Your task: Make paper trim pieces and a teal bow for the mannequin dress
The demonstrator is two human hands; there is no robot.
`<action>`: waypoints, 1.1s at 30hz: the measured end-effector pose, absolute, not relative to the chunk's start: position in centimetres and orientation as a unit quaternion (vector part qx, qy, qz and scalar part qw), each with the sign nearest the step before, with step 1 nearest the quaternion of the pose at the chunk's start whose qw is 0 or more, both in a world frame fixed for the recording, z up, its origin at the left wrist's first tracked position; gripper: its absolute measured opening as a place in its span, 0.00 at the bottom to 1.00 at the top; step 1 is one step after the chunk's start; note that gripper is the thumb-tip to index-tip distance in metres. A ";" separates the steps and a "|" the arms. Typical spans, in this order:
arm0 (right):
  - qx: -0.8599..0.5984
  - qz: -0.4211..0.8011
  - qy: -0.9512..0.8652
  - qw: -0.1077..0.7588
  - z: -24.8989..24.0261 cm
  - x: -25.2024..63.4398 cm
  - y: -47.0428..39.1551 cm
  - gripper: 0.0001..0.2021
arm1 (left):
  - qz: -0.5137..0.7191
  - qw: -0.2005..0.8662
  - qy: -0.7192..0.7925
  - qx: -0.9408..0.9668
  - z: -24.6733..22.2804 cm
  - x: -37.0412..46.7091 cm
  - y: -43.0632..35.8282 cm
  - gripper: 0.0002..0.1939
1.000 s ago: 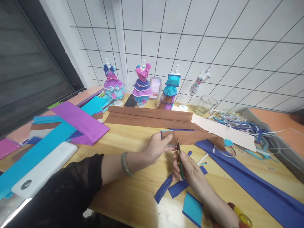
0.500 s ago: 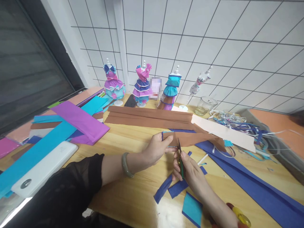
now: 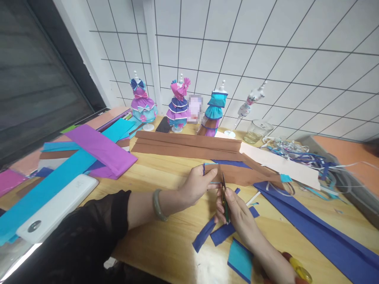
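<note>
My left hand pinches the near end of a brown crepe paper strip, with a blue-edged turquoise piece showing at its fingers. In my right hand is a small pair of scissors with dark green on the handle. The blades point away from me and sit across the brown strip, just right of my left fingertips. Below the hands lie dark blue paper scraps and a turquoise square with blue edges.
Folded brown paper, a purple strip and a long blue strip lie around. Dress forms with paper dresses stand at the back beside a glass. A white power bank is at left, a ribbon tangle at right.
The brown strip's free part has shifted slightly and hangs a little differently over the blue strip. Both hands keep nearly the same place, and the view has moved slightly.
</note>
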State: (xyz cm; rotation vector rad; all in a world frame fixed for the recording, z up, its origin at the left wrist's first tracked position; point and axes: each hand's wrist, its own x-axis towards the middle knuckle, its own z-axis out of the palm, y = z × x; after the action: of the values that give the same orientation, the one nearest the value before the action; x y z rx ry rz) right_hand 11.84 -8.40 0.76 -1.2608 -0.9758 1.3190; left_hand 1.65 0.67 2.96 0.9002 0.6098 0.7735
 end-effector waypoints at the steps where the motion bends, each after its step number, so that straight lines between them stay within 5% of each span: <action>1: -0.524 0.547 -0.407 0.510 0.7 11.8 -8.4 0.17 | 0.357 0.785 0.284 0.419 3.0 1.6 0.7 0.14; 33: -0.524 0.517 -0.418 0.532 -0.2 11.9 -8.0 0.16 | 0.365 0.797 0.266 0.402 3.0 1.6 0.3 0.18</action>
State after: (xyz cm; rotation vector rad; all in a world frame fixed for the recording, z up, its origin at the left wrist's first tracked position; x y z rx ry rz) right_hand 11.88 -7.98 -0.20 -1.2497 -0.9982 1.2344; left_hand 1.60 0.33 3.04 0.8626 0.5709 0.7837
